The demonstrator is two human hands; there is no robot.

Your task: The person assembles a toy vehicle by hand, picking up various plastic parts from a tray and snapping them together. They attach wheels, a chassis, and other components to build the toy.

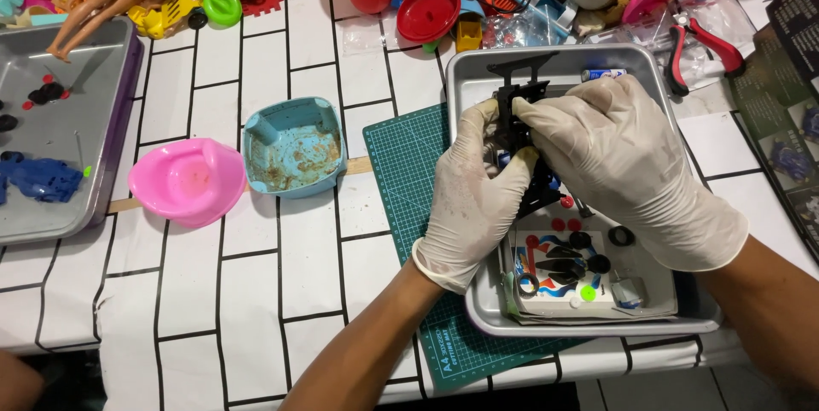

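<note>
Both hands wear white gloves and meet over a metal tray [465,78] at the right. My left hand [471,198] and my right hand [623,172] together grip a black plastic toy car chassis [519,100], which pokes out above the fingers. Its lower part is hidden by the gloves. Below the hands, in the tray, lies a sheet of paper [559,279] with small black, red and green parts on it. The tray sits on a green cutting mat [401,164].
A pink toy bowl [188,181] and a dirty light-blue toy tub [294,147] stand at centre left. Another metal tray [68,121] with blue and black parts is at far left. Dolls, a red dish [426,12], toys and red-handled pliers [704,44] crowd the back.
</note>
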